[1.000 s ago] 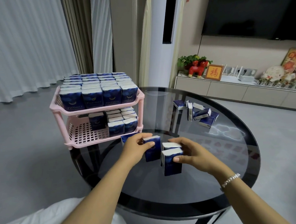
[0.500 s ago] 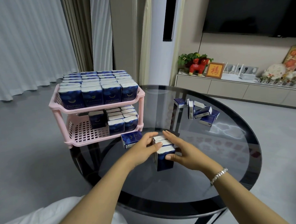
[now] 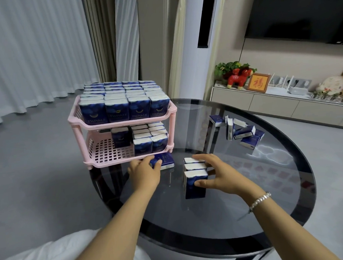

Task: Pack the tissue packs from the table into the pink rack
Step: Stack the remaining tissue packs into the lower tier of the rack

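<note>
The pink rack (image 3: 124,124) stands at the left edge of the round glass table (image 3: 250,205). Its top shelf is full of blue tissue packs (image 3: 123,104). Its lower shelf holds several more packs (image 3: 149,137) at the right and back. My left hand (image 3: 144,172) grips a single blue pack lying flat (image 3: 165,160) just in front of the rack. My right hand (image 3: 216,174) holds a row of three upright packs (image 3: 195,178) together on the glass, thumb on the front pack and fingers over the back one.
Several loose tissue packs (image 3: 240,130) lie scattered on the far right part of the table. The left part of the rack's lower shelf (image 3: 106,151) is bare grid. A low cabinet with ornaments (image 3: 264,103) stands behind the table.
My left hand left the gathered row of packs and moved left to the flat pack by the rack. My right hand stays on the row.
</note>
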Demonstrator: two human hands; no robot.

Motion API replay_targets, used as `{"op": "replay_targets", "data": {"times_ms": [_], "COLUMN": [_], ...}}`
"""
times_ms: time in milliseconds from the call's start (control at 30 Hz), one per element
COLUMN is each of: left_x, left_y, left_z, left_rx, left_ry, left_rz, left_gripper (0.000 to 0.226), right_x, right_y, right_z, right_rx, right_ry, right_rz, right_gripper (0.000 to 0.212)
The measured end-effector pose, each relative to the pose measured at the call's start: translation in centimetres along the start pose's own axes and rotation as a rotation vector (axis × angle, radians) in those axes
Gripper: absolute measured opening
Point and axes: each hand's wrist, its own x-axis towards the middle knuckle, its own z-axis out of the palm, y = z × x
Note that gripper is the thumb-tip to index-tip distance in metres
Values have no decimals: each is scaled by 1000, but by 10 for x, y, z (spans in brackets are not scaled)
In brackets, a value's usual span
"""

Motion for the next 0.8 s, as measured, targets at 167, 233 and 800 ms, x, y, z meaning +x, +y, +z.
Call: {"op": "replay_targets", "data": {"times_ms": [167, 233, 800], "left_x": [4, 5, -10], "left_y": [-2, 0, 13], "left_z": [10, 12, -3], "left_rx": [33, -52, -610], "left_ry": [13, -1, -273], "left_rz": [44, 11, 57], "left_gripper": [20, 14, 41], "right_x": [2, 2, -1], "right_y": [1, 1, -5], "right_z": [2, 2, 1], "right_rx": [64, 92, 144], "right_ry": [16, 19, -5], "right_rz": [26, 28, 48], "right_gripper": [66, 66, 63]}}
